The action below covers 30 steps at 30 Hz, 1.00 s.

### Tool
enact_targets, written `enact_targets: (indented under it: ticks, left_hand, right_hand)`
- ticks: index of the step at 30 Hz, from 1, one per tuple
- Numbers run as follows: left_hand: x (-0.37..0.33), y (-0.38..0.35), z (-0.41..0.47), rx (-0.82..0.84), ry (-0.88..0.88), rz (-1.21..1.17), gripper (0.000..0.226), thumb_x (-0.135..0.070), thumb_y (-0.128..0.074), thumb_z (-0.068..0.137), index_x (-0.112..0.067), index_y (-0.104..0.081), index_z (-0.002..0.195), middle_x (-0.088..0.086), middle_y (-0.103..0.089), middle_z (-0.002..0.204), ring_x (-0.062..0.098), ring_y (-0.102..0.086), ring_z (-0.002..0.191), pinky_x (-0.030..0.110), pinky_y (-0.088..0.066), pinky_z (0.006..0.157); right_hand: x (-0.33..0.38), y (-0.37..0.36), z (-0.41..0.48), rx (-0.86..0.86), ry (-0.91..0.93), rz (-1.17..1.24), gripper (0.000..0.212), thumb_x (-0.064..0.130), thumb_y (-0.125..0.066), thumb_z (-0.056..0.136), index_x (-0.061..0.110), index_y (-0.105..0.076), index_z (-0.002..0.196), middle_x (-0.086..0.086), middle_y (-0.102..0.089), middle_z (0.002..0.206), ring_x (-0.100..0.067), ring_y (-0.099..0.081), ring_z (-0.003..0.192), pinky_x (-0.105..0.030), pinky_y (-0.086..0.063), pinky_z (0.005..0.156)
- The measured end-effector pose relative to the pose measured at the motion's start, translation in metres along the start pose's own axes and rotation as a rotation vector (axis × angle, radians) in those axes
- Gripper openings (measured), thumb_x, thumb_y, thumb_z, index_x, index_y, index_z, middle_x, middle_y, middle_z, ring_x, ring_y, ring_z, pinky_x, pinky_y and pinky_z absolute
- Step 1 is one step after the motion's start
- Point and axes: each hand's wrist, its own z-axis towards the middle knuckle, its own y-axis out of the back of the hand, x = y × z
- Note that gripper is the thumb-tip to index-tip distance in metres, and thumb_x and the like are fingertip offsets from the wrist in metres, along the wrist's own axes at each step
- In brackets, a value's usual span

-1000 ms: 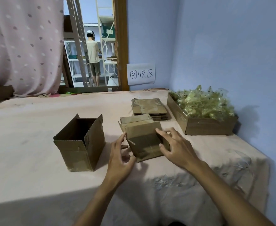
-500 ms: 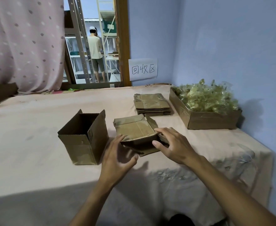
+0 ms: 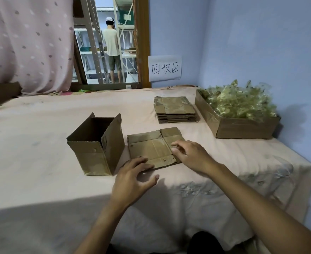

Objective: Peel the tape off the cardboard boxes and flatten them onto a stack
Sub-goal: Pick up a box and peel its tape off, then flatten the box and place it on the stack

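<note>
Now we press the flattened cardboard box [image 3: 151, 147] lying just right of the upright open box [image 3: 96, 143]. Our left hand [image 3: 132, 176], fingers spread, touches its near edge, and our right hand [image 3: 191, 156] rests loosely bent fingers on its right half, pinching nothing.

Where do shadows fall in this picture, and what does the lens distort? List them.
Head view: a broad shadow covers the near tablecloth; head view: the tray of crumpled tape darkens the blue wall beside it; head view: the doorway is brightest, and its shelf uprights lean from the wide lens.
</note>
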Motion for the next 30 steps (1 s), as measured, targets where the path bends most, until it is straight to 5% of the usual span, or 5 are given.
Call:
enact_targets:
  ticks: [6, 13, 18, 26, 30]
  left_hand:
    - [-0.003, 0.001, 0.001, 0.006, 0.029, -0.002, 0.051, -0.073, -0.058, 0.079, -0.039, -0.078, 0.112, -0.025, -0.059, 0.135, -0.006, -0.048, 0.125, 0.024, -0.044, 0.103]
    - [-0.005, 0.0, -0.001, -0.029, -0.034, 0.06, 0.043, -0.064, -0.063, 0.083, -0.033, -0.079, 0.108, -0.017, -0.063, 0.132, 0.0, -0.054, 0.122, 0.021, -0.043, 0.101]
    - [-0.005, -0.001, -0.002, -0.041, -0.061, 0.077, 0.039, -0.061, -0.065, 0.084, -0.032, -0.079, 0.107, -0.016, -0.064, 0.13, 0.001, -0.055, 0.12, 0.019, -0.042, 0.099]
    - [-0.004, 0.001, -0.003, -0.023, -0.036, 0.066, 0.046, -0.067, -0.066, 0.081, -0.032, -0.076, 0.109, -0.019, -0.061, 0.133, 0.001, -0.051, 0.125, 0.033, -0.046, 0.105]
    - [-0.004, 0.005, -0.002, 0.048, -0.015, 0.084, 0.06, -0.075, -0.06, 0.078, -0.034, -0.071, 0.12, -0.017, -0.056, 0.14, 0.002, -0.044, 0.132, 0.033, -0.034, 0.115]
  right_hand:
    - [-0.002, -0.009, 0.045, 0.077, 0.025, -0.173, 0.041, 0.053, -0.06, 0.096, 0.026, -0.062, 0.126, 0.01, -0.048, 0.111, -0.014, -0.052, 0.11, -0.033, -0.045, 0.088]
    - [0.001, -0.032, 0.084, 0.163, 0.009, -0.25, 0.053, 0.055, -0.049, 0.099, 0.034, -0.05, 0.148, 0.004, -0.031, 0.162, -0.023, -0.027, 0.149, -0.041, -0.021, 0.122]
    - [0.0, -0.042, 0.093, 0.227, -0.035, -0.286, 0.061, 0.056, -0.035, 0.098, 0.036, -0.036, 0.155, 0.002, -0.026, 0.168, -0.021, -0.019, 0.155, -0.047, -0.011, 0.127]
    - [0.013, -0.029, 0.091, 0.275, -0.095, -0.341, 0.067, 0.067, -0.034, 0.091, 0.033, -0.044, 0.147, -0.005, -0.042, 0.153, -0.028, -0.038, 0.142, -0.047, -0.026, 0.119]
    - [0.004, -0.015, 0.077, 0.278, -0.116, -0.38, 0.072, 0.081, -0.035, 0.084, 0.036, -0.049, 0.138, -0.005, -0.047, 0.142, -0.032, -0.046, 0.132, -0.052, -0.034, 0.113]
